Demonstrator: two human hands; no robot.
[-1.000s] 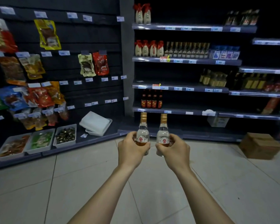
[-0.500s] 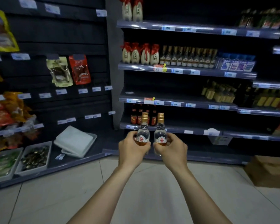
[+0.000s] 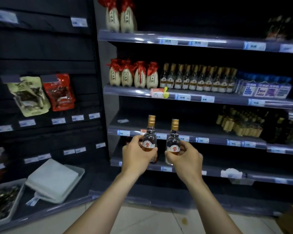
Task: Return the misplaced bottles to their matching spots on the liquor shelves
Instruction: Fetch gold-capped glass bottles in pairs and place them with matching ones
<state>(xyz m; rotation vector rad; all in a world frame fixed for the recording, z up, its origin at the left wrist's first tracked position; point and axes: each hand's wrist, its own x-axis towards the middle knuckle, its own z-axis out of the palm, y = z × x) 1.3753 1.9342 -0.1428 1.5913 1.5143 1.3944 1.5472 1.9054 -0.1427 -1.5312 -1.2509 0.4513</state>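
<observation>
— What do the hands hold?
— The left hand (image 3: 137, 157) curls its fingers (image 3: 137, 139) round a small gold-capped bottle (image 3: 149, 141). The right hand (image 3: 185, 160) grips a second bottle (image 3: 173, 143) the same way.
— Where are they?
— Upright, side by side, not touching, before the liquor shelves (image 3: 227, 101).

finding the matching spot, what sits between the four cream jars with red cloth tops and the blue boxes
Head view: a row of small clear gold-capped glass bottles stands between the red-topped cream jars and the blue boxes.
</observation>
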